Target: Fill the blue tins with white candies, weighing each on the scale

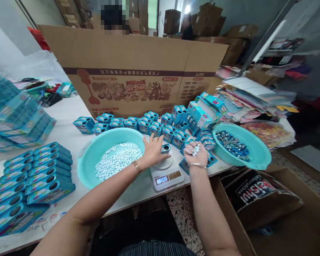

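My left hand (pixel 154 152) is spread above the white digital scale (pixel 166 180), thumb and index finger on either side of a small blue tin (pixel 165 148) standing on the scale's round pan. Whether the fingers touch the tin, I cannot tell. The scale's display is lit. Palm up, my right hand (pixel 194 155) curls around several small white candies (pixel 195 150) just right of the scale. Many more pale candies (pixel 120 156) lie in the turquoise basin (pixel 83 170) to the left of my left hand.
Rows of blue tins (pixel 144 125) stand behind the scale. Another turquoise basin (pixel 258 153) holds shiny blue lids (pixel 230 145). Blue boxes (pixel 49 170) are stacked at left. A large carton (pixel 138 53) closes off the back, with a person beyond. An open carton (pixel 313 209) sits below right.
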Action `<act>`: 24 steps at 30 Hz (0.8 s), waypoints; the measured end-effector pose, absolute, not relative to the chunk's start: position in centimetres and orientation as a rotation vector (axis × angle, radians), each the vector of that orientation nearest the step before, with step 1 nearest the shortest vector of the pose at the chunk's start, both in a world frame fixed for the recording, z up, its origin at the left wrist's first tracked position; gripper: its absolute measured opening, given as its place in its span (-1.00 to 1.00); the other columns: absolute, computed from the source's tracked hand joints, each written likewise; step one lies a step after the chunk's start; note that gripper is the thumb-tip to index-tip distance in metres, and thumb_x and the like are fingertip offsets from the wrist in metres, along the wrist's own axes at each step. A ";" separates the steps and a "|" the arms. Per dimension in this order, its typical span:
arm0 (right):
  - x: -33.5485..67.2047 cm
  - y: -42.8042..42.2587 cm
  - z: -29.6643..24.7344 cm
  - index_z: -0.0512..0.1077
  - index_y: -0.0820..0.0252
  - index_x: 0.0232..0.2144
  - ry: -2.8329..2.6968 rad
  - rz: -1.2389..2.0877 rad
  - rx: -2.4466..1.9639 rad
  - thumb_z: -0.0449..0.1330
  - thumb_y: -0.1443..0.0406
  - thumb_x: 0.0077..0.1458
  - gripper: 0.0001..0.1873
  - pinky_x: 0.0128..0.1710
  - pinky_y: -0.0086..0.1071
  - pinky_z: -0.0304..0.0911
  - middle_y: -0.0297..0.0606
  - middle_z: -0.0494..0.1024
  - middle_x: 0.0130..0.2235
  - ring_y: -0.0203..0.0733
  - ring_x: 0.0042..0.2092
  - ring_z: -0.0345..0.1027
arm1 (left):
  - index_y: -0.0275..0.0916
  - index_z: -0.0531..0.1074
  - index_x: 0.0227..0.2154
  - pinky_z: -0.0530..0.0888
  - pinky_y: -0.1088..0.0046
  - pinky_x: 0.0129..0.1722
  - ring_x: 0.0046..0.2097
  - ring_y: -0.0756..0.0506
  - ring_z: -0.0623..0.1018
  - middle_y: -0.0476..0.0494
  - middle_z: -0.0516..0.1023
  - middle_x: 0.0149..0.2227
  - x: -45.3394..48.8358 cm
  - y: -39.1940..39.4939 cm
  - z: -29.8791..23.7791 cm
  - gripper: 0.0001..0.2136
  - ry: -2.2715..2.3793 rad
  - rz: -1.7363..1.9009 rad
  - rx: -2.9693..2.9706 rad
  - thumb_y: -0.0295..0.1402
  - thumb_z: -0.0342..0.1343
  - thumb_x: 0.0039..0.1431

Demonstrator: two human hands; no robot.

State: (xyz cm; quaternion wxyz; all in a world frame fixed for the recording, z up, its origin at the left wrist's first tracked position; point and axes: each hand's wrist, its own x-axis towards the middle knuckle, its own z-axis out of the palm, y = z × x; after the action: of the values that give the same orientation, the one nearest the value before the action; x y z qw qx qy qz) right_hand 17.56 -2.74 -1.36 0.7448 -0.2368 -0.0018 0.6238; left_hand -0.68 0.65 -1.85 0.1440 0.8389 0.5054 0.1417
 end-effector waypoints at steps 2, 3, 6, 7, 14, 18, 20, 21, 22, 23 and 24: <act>16.4 -1.3 -0.9 0.12 0.15 -0.57 -0.049 1.386 -0.541 -0.14 0.29 0.21 -0.70 -0.74 -0.58 -0.06 -0.49 0.20 -0.64 -0.45 -0.70 -0.03 | -0.23 0.13 0.19 -0.14 -0.34 0.16 0.30 -0.42 0.05 -0.35 0.31 0.16 -0.9 0.7 -2.1 -0.29 1.433 0.487 2.362 -0.10 0.20 0.00; 15.8 -0.7 -0.7 0.13 0.15 -0.57 -0.049 1.388 -0.547 -0.13 0.28 0.22 -0.69 -0.73 -0.58 -0.04 -0.50 0.20 -0.64 -0.45 -0.69 -0.02 | -0.20 0.18 0.15 -0.12 -0.31 0.17 0.28 -0.39 0.09 -0.31 0.34 0.14 -1.0 0.6 -2.1 -0.37 1.416 0.554 2.345 -0.12 0.18 0.03; 14.3 1.0 -0.3 0.13 0.16 -0.57 0.011 1.393 -0.558 -0.11 0.30 0.23 -0.69 -0.64 -0.56 0.13 -0.49 0.22 -0.64 -0.44 -0.65 0.06 | -0.12 0.35 0.00 -0.11 -0.18 0.22 0.22 -0.26 0.23 -0.16 0.46 0.00 -1.0 0.5 -1.7 -0.63 1.361 0.798 2.330 -0.22 0.12 0.11; 13.8 1.4 -0.2 0.13 0.16 -0.57 0.032 1.396 -0.570 -0.11 0.31 0.23 -0.69 -0.59 -0.54 0.20 -0.49 0.22 -0.64 -0.43 -0.64 0.10 | -0.10 0.39 -0.06 -0.13 -0.15 0.23 0.20 -0.23 0.26 -0.12 0.49 -0.06 -1.0 0.5 -1.5 -0.71 1.348 0.861 2.331 -0.25 0.10 0.13; 12.4 2.8 -1.3 0.12 0.16 -0.59 -0.028 1.398 -0.655 -0.04 0.23 0.22 -0.67 -0.61 -0.51 0.18 -0.51 0.21 -0.64 -0.43 -0.65 0.07 | -0.10 0.45 -0.18 -0.08 -0.21 0.19 0.10 -0.22 0.34 -0.07 0.53 -0.17 -0.6 1.4 -2.1 -0.82 1.322 0.833 2.345 -0.34 0.12 0.13; 12.4 3.2 -2.0 0.12 0.16 -0.58 -0.059 1.403 -0.649 0.05 0.18 0.18 -0.66 -0.68 -0.55 0.05 -0.53 0.20 -0.64 -0.45 -0.66 0.01 | -0.10 0.44 -0.15 -0.05 -0.24 0.17 0.10 -0.25 0.34 -0.12 0.50 -0.12 -0.6 1.6 -3.0 -0.77 1.332 0.770 2.329 -0.36 0.15 0.09; 12.4 3.3 -2.1 0.12 0.16 -0.57 -0.061 1.406 -0.648 0.05 0.18 0.18 -0.67 -0.68 -0.56 0.03 -0.53 0.19 -0.64 -0.46 -0.67 0.00 | -0.12 0.44 -0.15 -0.05 -0.25 0.17 0.11 -0.26 0.33 -0.15 0.49 -0.09 -0.7 1.5 -3.1 -0.76 1.338 0.755 2.325 -0.36 0.16 0.08; 12.5 3.3 -2.0 0.12 0.16 -0.57 -0.062 1.406 -0.649 0.05 0.18 0.18 -0.67 -0.67 -0.56 0.04 -0.53 0.20 -0.64 -0.46 -0.67 0.01 | -0.13 0.44 -0.16 -0.05 -0.25 0.17 0.11 -0.26 0.33 -0.16 0.49 -0.08 -0.7 1.5 -3.1 -0.77 1.342 0.752 2.325 -0.36 0.17 0.08; 12.5 3.3 -2.0 0.12 0.16 -0.57 -0.060 1.405 -0.653 0.05 0.18 0.18 -0.67 -0.67 -0.55 0.05 -0.54 0.20 -0.64 -0.46 -0.67 0.01 | -0.13 0.44 -0.16 -0.04 -0.25 0.17 0.12 -0.27 0.33 -0.17 0.49 -0.08 -0.7 1.5 -3.0 -0.77 1.344 0.751 2.326 -0.36 0.17 0.08; 12.5 3.3 -1.9 0.12 0.16 -0.57 -0.055 1.403 -0.659 0.05 0.18 0.18 -0.67 -0.66 -0.55 0.06 -0.54 0.20 -0.64 -0.46 -0.67 0.01 | -0.14 0.44 -0.17 -0.04 -0.24 0.17 0.12 -0.27 0.33 -0.17 0.49 -0.08 -0.7 1.5 -3.0 -0.78 1.344 0.754 2.327 -0.35 0.17 0.08; 12.5 3.3 -1.9 0.12 0.16 -0.57 -0.051 1.401 -0.667 0.05 0.18 0.17 -0.67 -0.66 -0.55 0.07 -0.54 0.20 -0.64 -0.46 -0.67 0.01 | -0.14 0.44 -0.18 -0.03 -0.24 0.17 0.12 -0.27 0.33 -0.16 0.50 -0.09 -0.7 1.5 -3.0 -0.79 1.342 0.758 2.329 -0.35 0.17 0.08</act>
State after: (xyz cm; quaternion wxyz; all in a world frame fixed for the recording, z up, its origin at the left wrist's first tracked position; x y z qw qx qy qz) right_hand 12.53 3.33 -1.88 0.7135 -0.3009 -0.0228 0.6323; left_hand -0.74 1.52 -3.02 0.1737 0.8212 0.4732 0.2674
